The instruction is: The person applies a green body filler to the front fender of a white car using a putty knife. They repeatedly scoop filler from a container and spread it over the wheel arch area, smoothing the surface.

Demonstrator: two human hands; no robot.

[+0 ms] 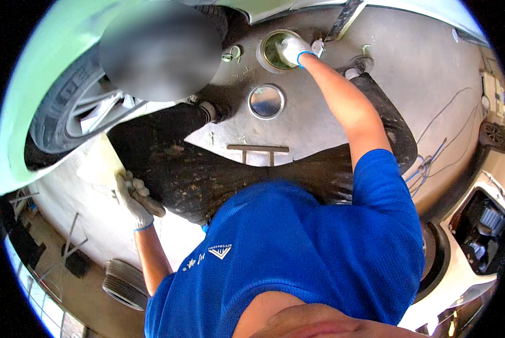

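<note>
Left hand is gripping a pale board; right hand, grip unclear, is sitting partly inside a tin.

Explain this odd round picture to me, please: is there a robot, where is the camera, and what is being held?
No robot here: these are a person's own gloved hands. A wide camera on the head looks down, so edges bend and the blue shirt looms large. The left hand holds a pale flat piece, near a car wheel. The right hand reaches to an open round tin; I can't tell whether it holds anything. On the grey floor, nearer the body than the tin, lies a shiny round disc, perhaps its lid.
</note>
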